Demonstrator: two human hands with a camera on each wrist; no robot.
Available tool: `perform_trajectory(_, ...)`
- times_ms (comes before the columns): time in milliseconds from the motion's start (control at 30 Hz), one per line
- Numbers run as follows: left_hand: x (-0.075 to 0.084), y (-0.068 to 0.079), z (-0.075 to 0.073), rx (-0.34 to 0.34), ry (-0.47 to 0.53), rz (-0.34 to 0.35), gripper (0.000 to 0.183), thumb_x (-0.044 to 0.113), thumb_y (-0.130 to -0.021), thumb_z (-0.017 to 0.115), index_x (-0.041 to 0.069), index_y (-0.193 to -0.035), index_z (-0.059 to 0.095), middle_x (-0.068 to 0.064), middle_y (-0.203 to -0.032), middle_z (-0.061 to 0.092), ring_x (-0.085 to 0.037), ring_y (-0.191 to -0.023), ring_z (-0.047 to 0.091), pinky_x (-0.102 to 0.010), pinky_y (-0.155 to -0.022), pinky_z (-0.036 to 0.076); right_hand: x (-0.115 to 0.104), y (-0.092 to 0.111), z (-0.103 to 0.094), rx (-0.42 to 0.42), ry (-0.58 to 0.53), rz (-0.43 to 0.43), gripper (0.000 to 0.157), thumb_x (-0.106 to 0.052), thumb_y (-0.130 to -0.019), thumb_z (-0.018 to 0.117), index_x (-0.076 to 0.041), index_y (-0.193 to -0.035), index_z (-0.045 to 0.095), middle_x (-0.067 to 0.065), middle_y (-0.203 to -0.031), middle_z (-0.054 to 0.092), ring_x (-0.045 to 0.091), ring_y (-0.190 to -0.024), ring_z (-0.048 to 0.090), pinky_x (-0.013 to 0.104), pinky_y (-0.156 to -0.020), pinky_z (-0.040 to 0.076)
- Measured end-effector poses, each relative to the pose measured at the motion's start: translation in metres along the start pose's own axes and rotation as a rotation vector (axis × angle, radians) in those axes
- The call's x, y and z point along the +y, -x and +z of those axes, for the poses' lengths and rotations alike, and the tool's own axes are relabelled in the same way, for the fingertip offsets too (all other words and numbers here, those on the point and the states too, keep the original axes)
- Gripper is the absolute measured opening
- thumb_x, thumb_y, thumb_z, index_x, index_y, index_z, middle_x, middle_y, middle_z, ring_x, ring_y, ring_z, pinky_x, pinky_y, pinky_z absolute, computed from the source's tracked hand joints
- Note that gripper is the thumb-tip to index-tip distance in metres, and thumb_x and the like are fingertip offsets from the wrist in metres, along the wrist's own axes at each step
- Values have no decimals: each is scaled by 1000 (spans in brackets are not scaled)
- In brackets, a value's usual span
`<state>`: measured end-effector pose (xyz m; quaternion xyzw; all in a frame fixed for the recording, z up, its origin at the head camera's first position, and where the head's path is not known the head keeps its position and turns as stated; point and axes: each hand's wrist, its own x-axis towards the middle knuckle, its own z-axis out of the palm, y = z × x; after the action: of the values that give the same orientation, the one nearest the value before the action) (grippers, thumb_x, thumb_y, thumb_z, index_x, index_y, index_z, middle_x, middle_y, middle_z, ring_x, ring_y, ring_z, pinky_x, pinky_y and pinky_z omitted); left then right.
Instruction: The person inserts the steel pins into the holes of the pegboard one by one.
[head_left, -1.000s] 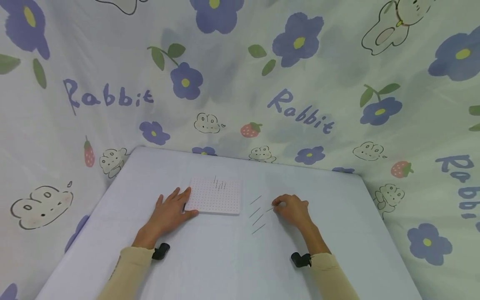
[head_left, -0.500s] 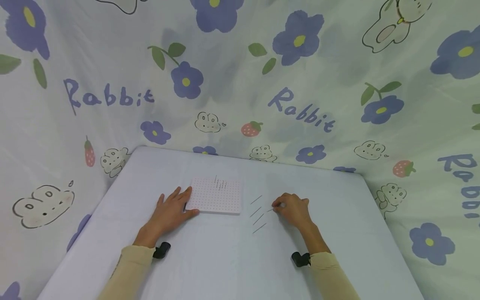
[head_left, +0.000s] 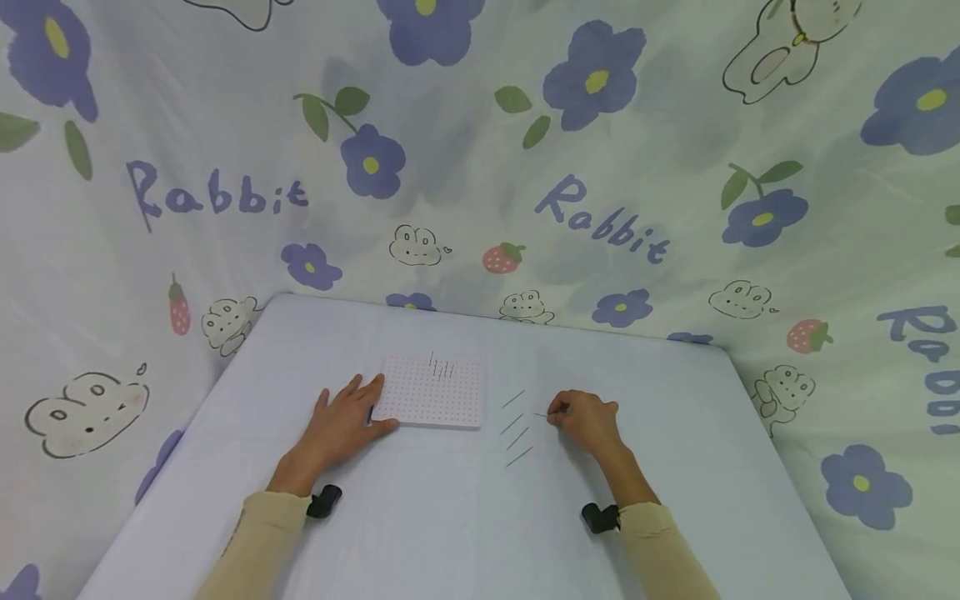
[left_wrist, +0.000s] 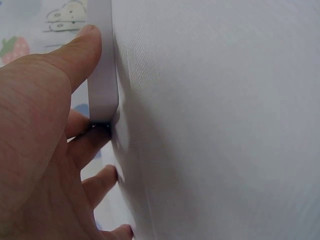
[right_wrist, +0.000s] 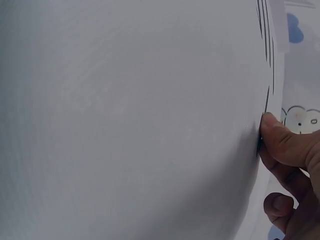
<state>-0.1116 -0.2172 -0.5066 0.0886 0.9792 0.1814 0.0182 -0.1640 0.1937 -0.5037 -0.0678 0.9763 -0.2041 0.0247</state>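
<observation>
A white pegboard (head_left: 427, 400) with rows of small holes lies on the table. Several thin dark pins (head_left: 440, 367) stand in its far part. My left hand (head_left: 341, 427) rests at its left side with fingers spread, the thumb at the near edge and the index finger by the left edge. In the left wrist view the thumb (left_wrist: 80, 55) lies along the board's side wall (left_wrist: 102, 75). My right hand (head_left: 585, 418) pinches a thin dark pin (head_left: 540, 415) between thumb and fingertips, close over the tabletop; one end sticks out to the left.
Several loose thin pins (head_left: 517, 437) lie slanted in a column between the board and my right hand. A white cloth covers the table (head_left: 450, 517). Behind it hangs a curtain (head_left: 465, 183) printed with flowers and rabbits.
The pin in my right fingers has turned from a slant to nearly level, and that hand has shifted slightly right. My left hand and the board stay put.
</observation>
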Motion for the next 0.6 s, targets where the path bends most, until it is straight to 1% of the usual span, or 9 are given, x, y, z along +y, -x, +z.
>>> perform_trajectory(200,-1,-1,1,3,-1,4,87,51,-92,68,2,-156,34,-20,-157,39,-45,-149,25,-78,-110,11,-5,0,-1,-5,53,9,11,-24,-85,81,-27,-78,74,-10,-85,73,15,-79,63,43,-73,31)
perform_trajectory(433,-3,-3,3,3,7,2,88,52,-92,68,3,-156,34,-19,-157,39,-44,-149,24,-77,-111,10,-6,1,1,25,87,-41,13,-20,-86,81,-23,-76,74,-10,-77,70,11,-72,58,44,-72,32)
perform_trajectory(600,-3,-3,2,0,8,-1,87,51,-92,69,3,-156,34,-19,-157,40,-44,-149,24,-77,-111,10,-6,3,2,29,112,-52,13,-16,-88,78,-22,-76,74,-10,-78,70,11,-70,57,43,-73,32)
